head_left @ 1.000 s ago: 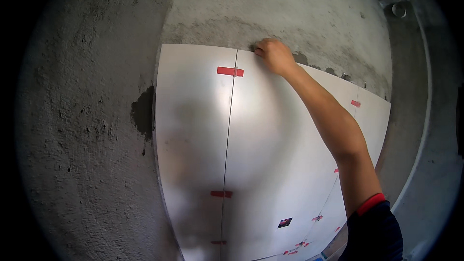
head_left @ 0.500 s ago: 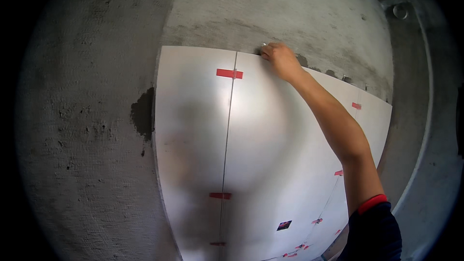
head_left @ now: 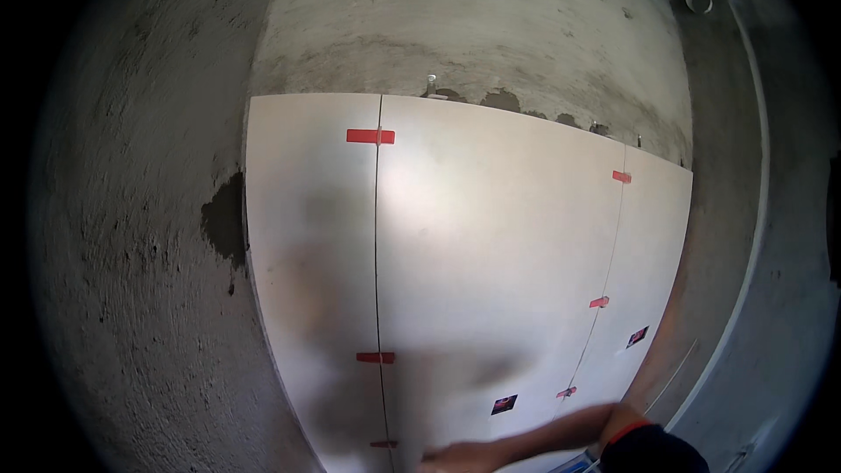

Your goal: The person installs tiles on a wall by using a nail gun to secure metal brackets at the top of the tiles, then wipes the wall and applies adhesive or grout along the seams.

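My right hand is low in the view, in front of the big pale glossy wall tile and partly cut off by the lower edge. Its fingers are blurred, and whether it holds anything cannot be made out. Left of it runs a dark vertical joint, bridged by red wedges from top to bottom. On the tile's top edge a small metallic-looking clip stands against the wall. My left hand is out of view.
Bare grey plaster wall rises above the tiles, with dark damp patches along their top edge. Rough plaster covers the left wall. A round pipe opening sits at upper right. Something blue shows beneath my right forearm.
My right hand has left the tile's top edge and dropped to the bottom of the view. The small clip it covered now shows. The view has shifted a little to the right.
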Tool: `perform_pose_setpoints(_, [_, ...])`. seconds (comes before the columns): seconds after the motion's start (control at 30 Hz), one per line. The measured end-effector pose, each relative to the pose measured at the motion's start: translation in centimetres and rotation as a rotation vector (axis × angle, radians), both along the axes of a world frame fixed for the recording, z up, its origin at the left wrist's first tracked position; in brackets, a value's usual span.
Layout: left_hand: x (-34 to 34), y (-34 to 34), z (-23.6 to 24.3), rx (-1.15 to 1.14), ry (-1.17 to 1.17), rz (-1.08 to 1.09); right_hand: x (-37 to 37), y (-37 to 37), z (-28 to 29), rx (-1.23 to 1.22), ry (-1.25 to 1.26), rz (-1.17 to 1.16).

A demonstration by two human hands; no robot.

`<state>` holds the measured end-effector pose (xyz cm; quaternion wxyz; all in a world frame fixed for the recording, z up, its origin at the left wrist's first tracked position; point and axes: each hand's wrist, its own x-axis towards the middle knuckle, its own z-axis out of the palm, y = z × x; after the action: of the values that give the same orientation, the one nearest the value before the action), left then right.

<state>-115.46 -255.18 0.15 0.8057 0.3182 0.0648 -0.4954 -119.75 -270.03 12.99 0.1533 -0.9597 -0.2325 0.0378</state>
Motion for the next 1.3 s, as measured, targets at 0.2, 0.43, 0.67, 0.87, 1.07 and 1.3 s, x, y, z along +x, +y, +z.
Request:
perform_pose_setpoints(0.2, [0.2,0.3,-4.9,-0.194,-0.159,-0.093,-2.8,2.7,-6.9,0.394,0.157,-0.470])
perform_pose_setpoints(0.43, [-0.5,0.0,-9.5,0.001,-0.568,0.118,-3.5,2.5,-7.9,0.431,-0.101,-0.455])
perform_pose_setpoints(0.67, [0.7,2.6,-3.2,-0.246,-0.116,0.100,-2.3,3.3,-9.7,0.595,-0.269,-0.487])
perform_pose_setpoints(0.87, [1.2,3.2,-1.8,-0.262,-0.068,0.111,-2.6,4.7,-7.3,0.702,-0.272,-0.466])
perform_pose_setpoints(1.07, [0.9,3.6,-1.3,-0.301,0.094,0.132,-2.5,5.0,-8.5,0.926,-0.268,-0.437])
perform_pose_setpoints(1.3, [1.8,4.2,-2.6,-0.349,0.073,0.128,0.6,-2.5,-1.0,1.060,-0.209,-0.551])
